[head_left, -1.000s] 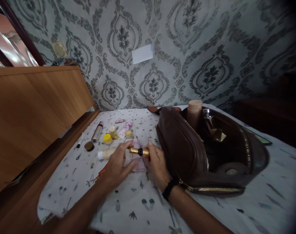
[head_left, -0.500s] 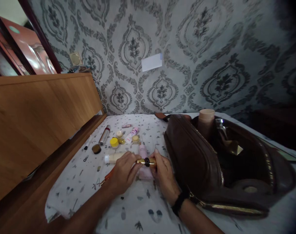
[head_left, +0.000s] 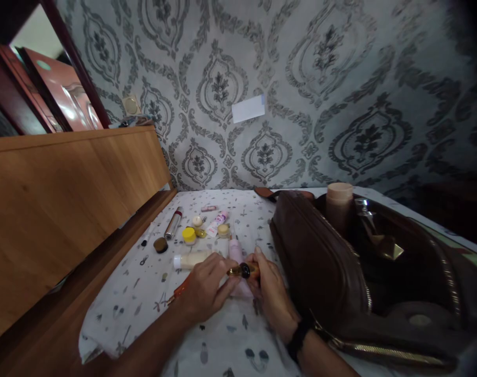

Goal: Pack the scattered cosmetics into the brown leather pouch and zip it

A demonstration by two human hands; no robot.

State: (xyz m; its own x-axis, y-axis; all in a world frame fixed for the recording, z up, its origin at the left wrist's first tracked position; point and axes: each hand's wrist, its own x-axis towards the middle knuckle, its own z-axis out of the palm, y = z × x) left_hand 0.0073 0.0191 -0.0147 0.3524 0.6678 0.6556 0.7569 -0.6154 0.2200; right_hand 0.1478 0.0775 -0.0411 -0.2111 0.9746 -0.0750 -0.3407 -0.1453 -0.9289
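Observation:
A small gold-and-amber bottle (head_left: 245, 270) with a black ring round its middle lies level between my two hands. The thumb and fingers of my left hand (head_left: 205, 287) pinch its gold end. My right hand (head_left: 273, 293), with a black band at the wrist, is closed round the amber end. Under and behind the bottle lies a pale pink tube-like container (head_left: 235, 250), partly covered by my hands. Close to my left hand are a cream tube (head_left: 194, 259) with a white cap and an orange item (head_left: 179, 292), half hidden by that hand.
A brown leather bag (head_left: 317, 262) stands unzipped at the right, holding a beige-capped bottle (head_left: 339, 201) and a gold-capped item (head_left: 387, 247). Farther back are a yellow-lidded jar (head_left: 188, 235), a brown round cap (head_left: 160, 244) and a silver tube (head_left: 173, 224). A wooden panel (head_left: 77, 183) borders the left.
The view has shifted slightly, so everything sits a little lower and farther right. Both hands keep hold of the bottle, which now points slightly more toward the camera.

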